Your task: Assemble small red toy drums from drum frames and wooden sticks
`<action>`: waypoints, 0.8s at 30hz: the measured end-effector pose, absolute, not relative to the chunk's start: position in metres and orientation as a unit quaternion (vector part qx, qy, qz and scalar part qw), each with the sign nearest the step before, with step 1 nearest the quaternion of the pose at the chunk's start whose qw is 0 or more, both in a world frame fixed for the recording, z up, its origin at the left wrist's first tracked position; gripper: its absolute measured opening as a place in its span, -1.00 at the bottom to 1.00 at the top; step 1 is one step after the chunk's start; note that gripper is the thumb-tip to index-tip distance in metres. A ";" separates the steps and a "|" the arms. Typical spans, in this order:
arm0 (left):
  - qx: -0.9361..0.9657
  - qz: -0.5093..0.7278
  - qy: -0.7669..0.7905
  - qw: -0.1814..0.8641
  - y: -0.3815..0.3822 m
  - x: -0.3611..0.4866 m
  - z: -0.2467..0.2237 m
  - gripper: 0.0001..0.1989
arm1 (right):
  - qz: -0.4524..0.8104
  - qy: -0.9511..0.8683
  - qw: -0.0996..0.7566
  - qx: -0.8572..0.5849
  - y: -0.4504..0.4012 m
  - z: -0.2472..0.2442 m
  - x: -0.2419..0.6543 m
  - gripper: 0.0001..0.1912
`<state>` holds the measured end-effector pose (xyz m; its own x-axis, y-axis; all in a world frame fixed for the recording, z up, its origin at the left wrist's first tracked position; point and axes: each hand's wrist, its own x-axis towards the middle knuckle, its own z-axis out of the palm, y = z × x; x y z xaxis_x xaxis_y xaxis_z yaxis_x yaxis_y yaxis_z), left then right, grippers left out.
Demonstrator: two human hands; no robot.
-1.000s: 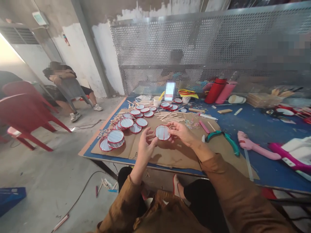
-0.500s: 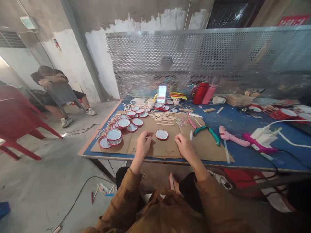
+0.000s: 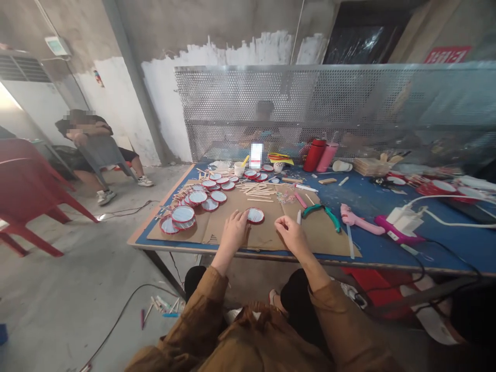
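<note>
Shifted to red-rimmed disc (image 3: pixel 256 215), left side: left hand (image 3: pixel 234 230), grip unclear. Right of disc: right hand (image 3: pixel 290 232), fingertips together.

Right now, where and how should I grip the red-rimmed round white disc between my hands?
Probably pinch the red-rimmed round white disc by its right edge, coming from the right with your right hand: it lies flat on the brown cardboard, that edge is uncovered, and your left hand is at the left edge.

By your left hand (image 3: pixel 234 230) you have a smooth-faced disc (image 3: pixel 256 215) on matt cardboard (image 3: pixel 267 238), and right of your right hand (image 3: pixel 292 232) a smooth, plastic-looking pink glue gun (image 3: pixel 361 221).
</note>
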<state>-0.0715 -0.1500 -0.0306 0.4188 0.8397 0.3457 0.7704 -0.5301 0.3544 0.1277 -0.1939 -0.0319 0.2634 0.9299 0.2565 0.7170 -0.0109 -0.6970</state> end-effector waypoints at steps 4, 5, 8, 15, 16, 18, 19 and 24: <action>0.826 0.267 0.488 0.094 -0.147 -0.073 -0.029 -0.47 | 0.090 -0.627 0.366 -0.682 -0.181 -0.031 0.120 -0.67; 0.824 0.272 0.488 0.098 -0.146 -0.074 -0.029 -0.46 | 0.074 -0.643 0.367 -0.668 -0.174 -0.030 0.117 -0.56; 0.818 0.282 0.491 0.104 -0.142 -0.074 -0.027 -0.48 | 0.051 -0.711 0.342 -0.612 -0.151 -0.026 0.107 -0.26; 0.815 0.259 0.486 0.182 -0.124 -0.080 -0.019 -0.46 | 0.115 -0.765 0.250 -0.583 -0.129 -0.023 0.095 -0.08; 0.821 0.256 0.470 0.197 -0.123 -0.082 -0.018 -0.46 | 0.126 -0.764 0.258 -0.578 -0.131 -0.022 0.096 -0.09; 0.829 0.258 0.446 0.216 -0.124 -0.086 -0.017 -0.48 | 0.150 -0.764 0.273 -0.565 -0.135 -0.021 0.097 -0.08; 0.828 0.263 0.444 0.217 -0.125 -0.087 -0.017 -0.49 | 0.162 -0.764 0.278 -0.559 -0.137 -0.020 0.097 -0.07; 0.834 0.254 0.451 0.191 -0.135 -0.088 -0.018 -0.51 | 0.190 -0.774 0.283 -0.534 -0.141 -0.019 0.098 -0.07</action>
<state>-0.0879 -0.1350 -0.0184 0.4636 0.8493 0.2524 0.6554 -0.5204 0.5473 0.0981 -0.1413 -0.0188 -0.2703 0.9335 0.2357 0.7190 0.3585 -0.5954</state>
